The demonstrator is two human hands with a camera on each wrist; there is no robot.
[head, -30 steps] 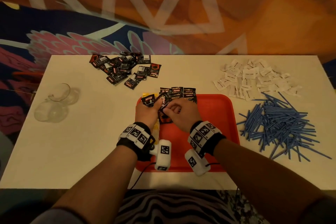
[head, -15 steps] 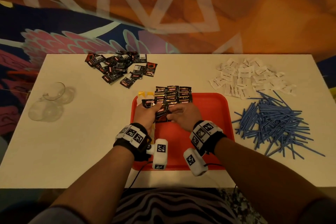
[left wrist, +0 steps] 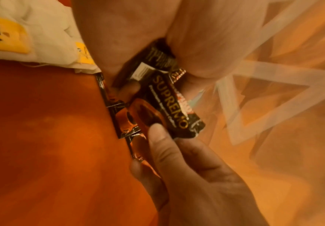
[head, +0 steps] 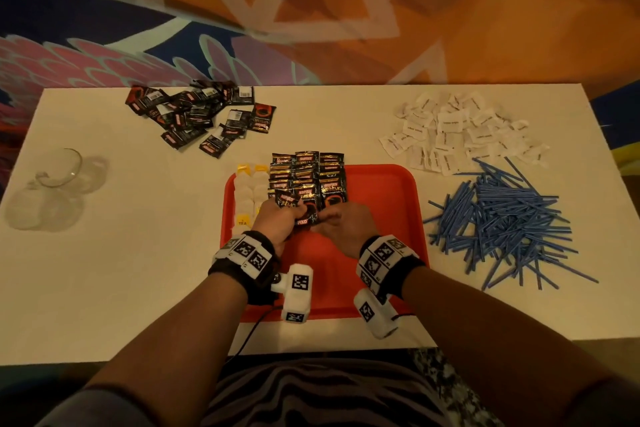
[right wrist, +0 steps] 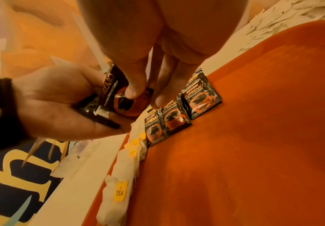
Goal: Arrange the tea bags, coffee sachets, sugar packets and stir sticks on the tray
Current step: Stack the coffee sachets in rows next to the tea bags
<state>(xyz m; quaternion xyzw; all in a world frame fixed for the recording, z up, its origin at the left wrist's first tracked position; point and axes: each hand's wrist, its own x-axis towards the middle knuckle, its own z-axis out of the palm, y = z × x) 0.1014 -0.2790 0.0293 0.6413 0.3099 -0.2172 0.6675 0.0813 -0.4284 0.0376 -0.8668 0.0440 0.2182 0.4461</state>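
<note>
A red tray (head: 381,218) lies in front of me. Tea bags (head: 249,191) with yellow tags line its left edge. Beside them, black coffee sachets (head: 308,177) lie in three overlapping rows. Just in front of the rows, my left hand (head: 294,215) grips a small stack of coffee sachets (left wrist: 167,99). My right hand (head: 327,217) pinches the top sachet of that stack (right wrist: 119,97), thumb on its printed cup. Loose coffee sachets (head: 201,118) lie at the back left, white sugar packets (head: 460,132) at the back right, and blue stir sticks (head: 502,218) right of the tray.
Clear glass cups (head: 52,194) stand near the white table's left edge (head: 20,156). A patterned wall rises behind the table. The right half and near part of the tray floor (right wrist: 235,152) are bare.
Both hands have drawn back a little toward me from the sachet rows, still joined on the stack. More of the laid rows now shows beyond my fingers.
</note>
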